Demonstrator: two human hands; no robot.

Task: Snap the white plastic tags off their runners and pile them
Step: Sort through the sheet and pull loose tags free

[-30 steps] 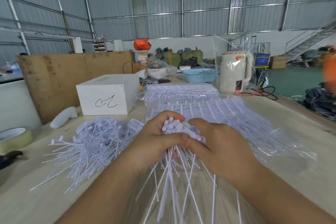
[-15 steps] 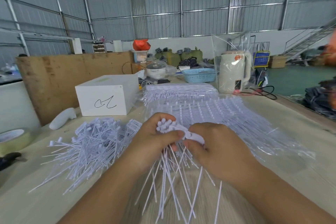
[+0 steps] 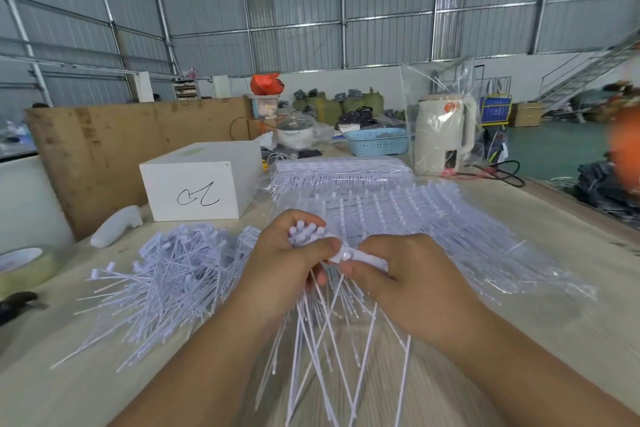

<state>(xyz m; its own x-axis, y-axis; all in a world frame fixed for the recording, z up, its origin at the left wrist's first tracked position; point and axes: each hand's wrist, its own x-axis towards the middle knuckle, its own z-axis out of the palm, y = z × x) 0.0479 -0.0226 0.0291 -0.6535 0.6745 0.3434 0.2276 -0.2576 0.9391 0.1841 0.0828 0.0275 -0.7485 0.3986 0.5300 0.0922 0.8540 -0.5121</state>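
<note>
While a bunch of white plastic tags hung by their stems over the table, the left hand gripped their heads and the right hand pinched the runner beside it. Loose tags lay piled to the left, unsnapped sheets just behind, a white box beyond.

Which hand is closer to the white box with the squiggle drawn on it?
Left. The left hand sits in front of the white cardboard box with the black squiggle, slightly to its right; the right hand is farther off to the right.
</note>
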